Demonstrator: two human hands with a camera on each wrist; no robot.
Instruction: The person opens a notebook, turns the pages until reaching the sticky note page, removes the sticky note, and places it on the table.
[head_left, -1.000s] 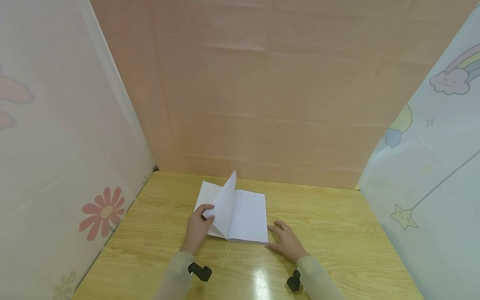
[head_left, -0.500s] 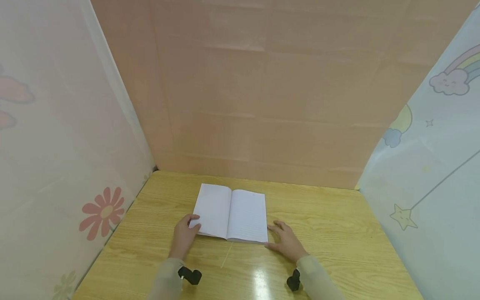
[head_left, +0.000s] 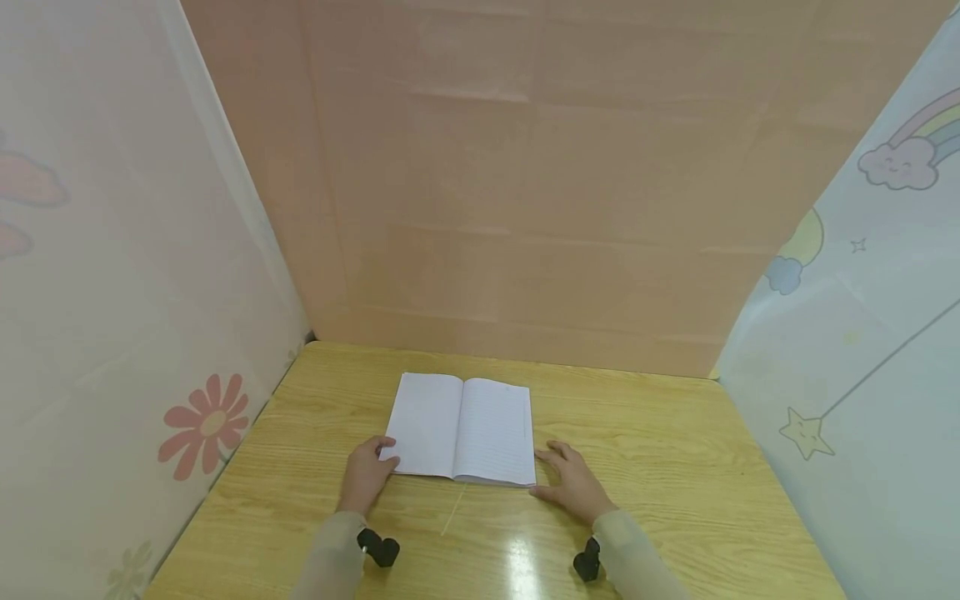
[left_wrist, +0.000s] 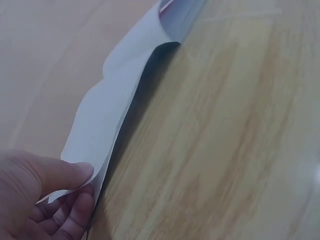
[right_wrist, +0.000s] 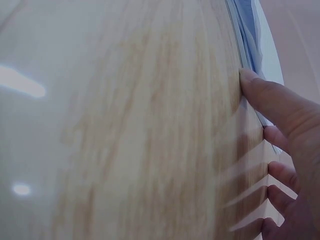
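An open notebook (head_left: pixel 495 429) with lined right-hand pages lies on the wooden table. At its lower left corner my left hand (head_left: pixel 365 475) pinches the edge of the left-hand page (left_wrist: pixel 107 110); in the left wrist view the thumb is on top and the fingers are underneath. That page bows up a little from the table towards the spine. My right hand (head_left: pixel 573 483) rests on the table at the notebook's right edge. In the right wrist view its spread, slightly bent fingers touch the tabletop, and the thumb (right_wrist: pixel 265 95) lies against the notebook's side.
A thin pale ribbon (head_left: pixel 453 510) trails from the spine onto the table (head_left: pixel 637 433). A brown paper backdrop (head_left: pixel 510 208) stands behind, with patterned sheets on the left (head_left: pixel 112 292) and right (head_left: pixel 862 350). Black wrist cameras sit on both sleeves.
My left hand has brought the raised page over to the left and down, so it lies nearly flat, still held at its edge. The right hand has stayed in place.
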